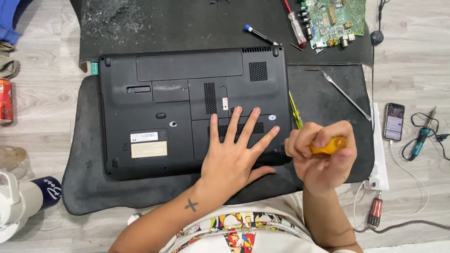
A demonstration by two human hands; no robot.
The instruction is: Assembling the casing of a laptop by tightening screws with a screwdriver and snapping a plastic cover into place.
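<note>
A black laptop [159,93] lies upside down on a dark mat [89,187], its base panels and vents facing up. My left hand [234,150] rests flat on the laptop's near right part, fingers spread. Just off the laptop's right edge, my right hand [323,154] is closed around the yellow handle of a screwdriver [296,117]. The yellow shaft points away from me along that right edge; its tip sits near the laptop's side.
At the back lie a blue-capped screwdriver [259,34], a red-handled screwdriver [296,27] and a green circuit board [335,18]. A metal pry tool [346,95], a phone [394,122], a soldering iron [422,136] and a red-black handled tool [375,212] are to the right. A red can [5,100] stands left.
</note>
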